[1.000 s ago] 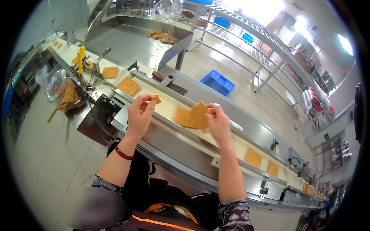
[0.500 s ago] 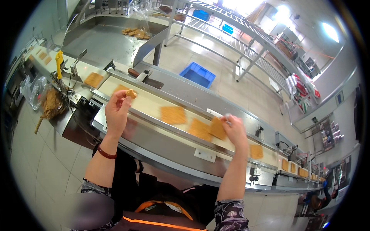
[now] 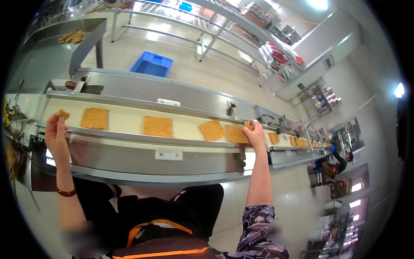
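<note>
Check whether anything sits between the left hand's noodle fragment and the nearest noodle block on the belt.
Nothing visible does. The left hand pinches a small noodle fragment at the belt's left end, and only bare conveyor belt lies between it and the nearest noodle block. The right hand is far off along the belt.

Dark red bracelet (image 3: 67, 192), patterned purple sleeve (image 3: 258, 224), black orange-trimmed apron (image 3: 172, 233)

Across the frame's middle we see a long steel conveyor frame (image 3: 142, 90). Above it, upper centre-left, a blue plastic crate (image 3: 152, 65) sits on the pale tiled floor (image 3: 215, 69). At far right a person in dark clothing (image 3: 334, 162) bends over.
</note>
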Motion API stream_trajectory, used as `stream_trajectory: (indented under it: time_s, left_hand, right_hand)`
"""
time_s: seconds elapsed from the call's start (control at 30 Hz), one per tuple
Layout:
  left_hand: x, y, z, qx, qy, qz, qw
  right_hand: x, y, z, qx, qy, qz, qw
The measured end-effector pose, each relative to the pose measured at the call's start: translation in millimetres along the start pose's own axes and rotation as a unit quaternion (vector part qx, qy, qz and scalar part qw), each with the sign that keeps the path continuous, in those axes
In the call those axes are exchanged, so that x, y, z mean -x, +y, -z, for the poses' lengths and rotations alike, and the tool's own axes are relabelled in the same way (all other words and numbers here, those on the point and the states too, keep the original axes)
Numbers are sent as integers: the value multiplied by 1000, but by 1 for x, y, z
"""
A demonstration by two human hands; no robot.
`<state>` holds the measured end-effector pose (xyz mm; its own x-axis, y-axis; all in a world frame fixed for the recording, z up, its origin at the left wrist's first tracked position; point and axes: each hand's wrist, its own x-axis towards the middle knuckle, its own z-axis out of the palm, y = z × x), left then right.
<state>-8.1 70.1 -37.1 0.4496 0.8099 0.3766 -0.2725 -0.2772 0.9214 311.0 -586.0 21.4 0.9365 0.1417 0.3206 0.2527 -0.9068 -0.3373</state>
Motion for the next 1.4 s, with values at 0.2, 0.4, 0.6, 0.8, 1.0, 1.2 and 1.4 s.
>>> stream_trajectory:
  time_s: [0.2, 0.4, 0.6, 0.8, 1.0, 1.2, 1.4]
  left_hand:
    - [1, 8, -5, -39, 18, -17, 999]
    - [3, 23, -26, -13, 2, -9, 1000]
    - [11, 36, -34, -4, -1, -15, 1000]
    - [5, 44, -19, 21, 25, -14, 999]
    - [2, 45, -17, 15, 35, -25, 999]
    - [-3, 42, -6, 33, 50, -33, 998]
    - [-7, 46, -9, 84, 83, 16, 993]
  right_hand:
    - [11, -40, 38, 251, 72, -120, 958]
    - [53, -200, 4, 81, 254, 377, 887]
    - [60, -289, -54, -76, 63, 545, 832]
    - [44, -245, -57, 3, -16, 515, 857]
    - [48, -192, -13, 167, -68, 472, 863]
    - [51, -167, 13, 235, -11, 276, 932]
    - [59, -226, -10, 19, 42, 292, 955]
